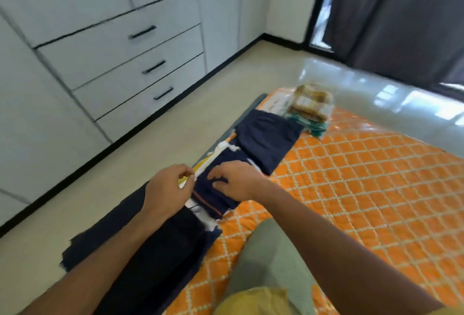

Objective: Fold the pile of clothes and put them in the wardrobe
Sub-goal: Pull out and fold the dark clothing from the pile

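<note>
Hands working a navy garment on the orange quilt, seen from the head camera.
Navy garment (216, 199) lies flat along the wardrobe-side edge of the orange quilt (351, 189); the left hand (170, 189) sits at that edge with its fingers (187, 172) curled and pinching the garment's pale trim, though motion blur softens the grip. The right hand (238, 181) rests on top of the cloth, fingers (216, 175) spread and released, pressing it down. Farther up the same quilt edge lies a folded navy piece (266, 139), and beyond it, at the quilt's far corner, a stack of folded clothes (311, 106). Dark trousers (155, 252) hang off the quilt's near edge onto the floor (75, 214). The white wardrobe (113, 51), drawers closed, stands across the floor from the quilt.
</note>
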